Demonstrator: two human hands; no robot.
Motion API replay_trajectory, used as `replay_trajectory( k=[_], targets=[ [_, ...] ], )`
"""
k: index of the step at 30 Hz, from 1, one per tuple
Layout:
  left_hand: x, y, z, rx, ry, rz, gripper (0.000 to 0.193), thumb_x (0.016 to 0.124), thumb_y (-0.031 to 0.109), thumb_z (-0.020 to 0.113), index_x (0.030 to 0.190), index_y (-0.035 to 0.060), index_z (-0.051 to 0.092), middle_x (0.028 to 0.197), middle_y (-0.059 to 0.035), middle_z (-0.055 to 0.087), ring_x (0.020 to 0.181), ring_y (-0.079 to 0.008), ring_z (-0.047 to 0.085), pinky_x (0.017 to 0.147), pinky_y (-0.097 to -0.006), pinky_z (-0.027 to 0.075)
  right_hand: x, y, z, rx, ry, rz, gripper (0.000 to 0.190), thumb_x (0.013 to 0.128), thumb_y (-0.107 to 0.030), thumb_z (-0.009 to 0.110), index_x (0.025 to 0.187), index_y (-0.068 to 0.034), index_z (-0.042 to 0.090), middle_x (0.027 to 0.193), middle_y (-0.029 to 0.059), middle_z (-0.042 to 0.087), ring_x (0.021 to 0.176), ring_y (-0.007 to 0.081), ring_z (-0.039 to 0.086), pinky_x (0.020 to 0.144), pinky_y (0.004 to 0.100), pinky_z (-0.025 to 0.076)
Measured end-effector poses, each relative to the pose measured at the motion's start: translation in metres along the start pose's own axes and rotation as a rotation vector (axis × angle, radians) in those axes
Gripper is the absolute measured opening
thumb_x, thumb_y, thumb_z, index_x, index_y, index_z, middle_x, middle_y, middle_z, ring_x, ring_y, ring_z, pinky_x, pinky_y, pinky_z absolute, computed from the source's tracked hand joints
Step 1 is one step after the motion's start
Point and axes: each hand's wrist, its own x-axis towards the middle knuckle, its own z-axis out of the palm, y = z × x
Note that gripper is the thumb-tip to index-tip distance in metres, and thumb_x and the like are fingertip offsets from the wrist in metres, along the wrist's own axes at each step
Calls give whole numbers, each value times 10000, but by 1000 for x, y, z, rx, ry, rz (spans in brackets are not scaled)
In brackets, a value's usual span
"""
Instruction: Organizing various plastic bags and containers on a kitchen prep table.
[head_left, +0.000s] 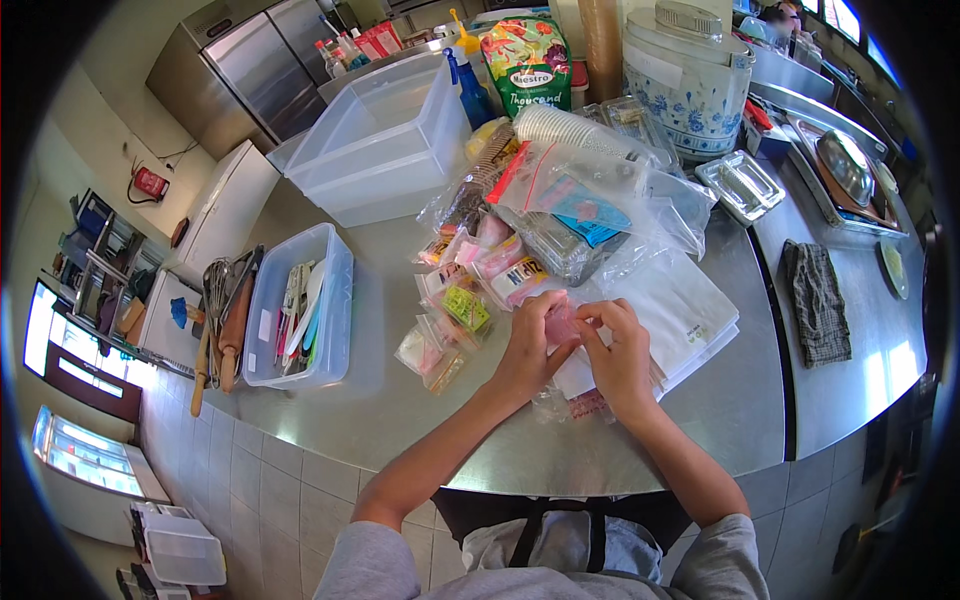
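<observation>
Between the fingers of my left hand and my right hand is a small pink plastic packet. Both hands pinch it; its contents are hard to make out. Just left of it lie several small zip bags, among them a pink-and-white one with bold print, one with bright green contents and a pale one. White paper bags lie stacked behind and right of my right hand. Under my wrists shows a clear wrapper with red print.
A clear bin of utensils stands left, beside rolling pins and a whisk. Behind are a large clear plastic box, stacked plastic cups, a zip pouch and a blue-patterned container. A checked cloth lies right.
</observation>
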Motion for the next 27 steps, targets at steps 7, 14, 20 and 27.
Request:
replay_trajectory(
  k=[7,14,20,27],
  targets=[
    [2,0,-1,-42,57,-20,721,704,36,719,1296,12,308,1243,-184,423,1140,-343,434,965,-396,347,3,-5,-7,-153,-99,-299,189,757,-21,600,944,-44,611,878,58,636,790,211,563,745,337,351],
    [-3,-9,7,-142,84,-94,738,717,63,713,1315,11,284,1294,-180,388,1209,-347,390,1010,-400,319,3,-5,-7,-193,-106,-429,324,726,-22,591,1046,-72,585,867,31,642,847,200,563,773,350,324],
    [-3,-6,5,-133,86,-118,764,701,50,718,1323,19,275,1301,-174,386,1231,-342,370,1027,-401,294,3,-9,-7,-239,-36,-449,372,718,-34,604,1086,-72,567,873,26,640,902,211,551,790,370,328],
    [-3,-11,5,-143,83,-139,769,700,68,723,1322,18,274,1283,-166,404,1198,-328,398,1002,-408,309,2,-7,-6,-243,-122,-471,417,696,28,601,1103,-50,548,925,28,647,909,219,536,816,349,339]
  ],
)
